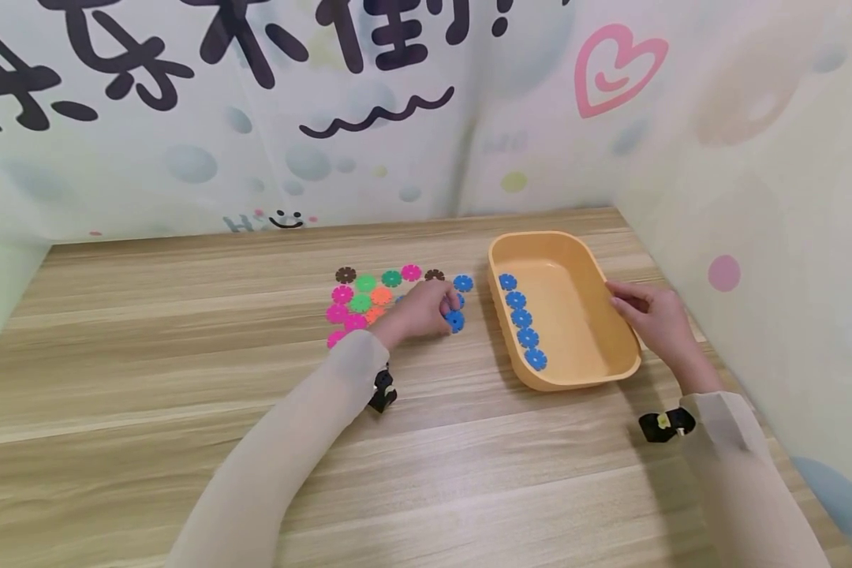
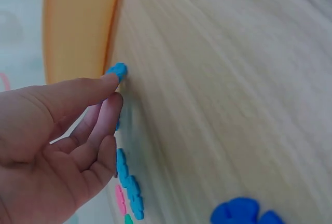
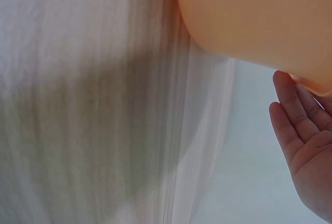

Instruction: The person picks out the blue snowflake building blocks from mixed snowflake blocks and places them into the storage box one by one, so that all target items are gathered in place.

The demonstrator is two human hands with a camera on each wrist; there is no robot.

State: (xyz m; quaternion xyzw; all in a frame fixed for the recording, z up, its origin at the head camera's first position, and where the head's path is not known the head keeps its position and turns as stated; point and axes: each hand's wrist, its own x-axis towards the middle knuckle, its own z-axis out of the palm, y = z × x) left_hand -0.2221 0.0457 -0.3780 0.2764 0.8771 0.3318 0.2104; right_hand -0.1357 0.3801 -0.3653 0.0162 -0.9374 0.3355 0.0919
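My left hand (image 1: 422, 310) pinches a blue notched plastic disc (image 1: 455, 321) between thumb and fingers, just above the table. In the left wrist view that blue disc (image 2: 118, 70) shows at the fingertips. Partly behind the hand lie several loose discs: pink (image 1: 338, 313), green (image 1: 360, 302), orange (image 1: 381, 295), brown (image 1: 345, 274) and another blue disc (image 1: 463, 282). My right hand (image 1: 656, 322) grips the right rim of an orange plastic basin (image 1: 575, 335). In the right wrist view its fingers (image 3: 295, 105) lie along the basin's outer side. Several blue discs (image 1: 521, 318) form a row along the basin's left inside.
The wood-grain table (image 1: 149, 379) extends widely to the left and front. A printed wall covering (image 1: 397, 173) rises behind it, and another wall (image 1: 774, 260) stands close on the right. Black straps (image 1: 667, 424) with small devices sit on both wrists.
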